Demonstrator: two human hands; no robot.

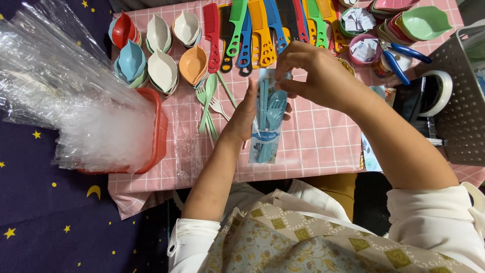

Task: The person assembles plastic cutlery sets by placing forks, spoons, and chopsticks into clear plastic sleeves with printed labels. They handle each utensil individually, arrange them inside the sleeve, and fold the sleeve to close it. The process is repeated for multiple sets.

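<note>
1. A pink checked tablecloth covers the table in front of me, with dark blue star-print fabric to my left.
2. A big sheaf of clear plastic bags stands in a red basket at the left end of the table.
3. A grey perforated bin sits at the right edge, with a roll of white tape just beside it.
4. A row of plastic combs in red, green, blue and orange lies along the far side.
5. Leaf-shaped little dishes in red, blue, white and orange are stacked at the far left; more in green and pink sit at the far right.
6. Blue-handled pliers lie near the right-hand dishes.
7. My left hand is open, its palm pressed flat against the left side of a clear packet of light-blue cutlery, steadying it.
8. My right hand is closed in a pinch on the packet's top edge.
9. The packet lies lengthwise at the table's middle, between my hands, its bottom near the table's near edge.
10. A loose green spoon and fork lie just left of my left hand.
</note>
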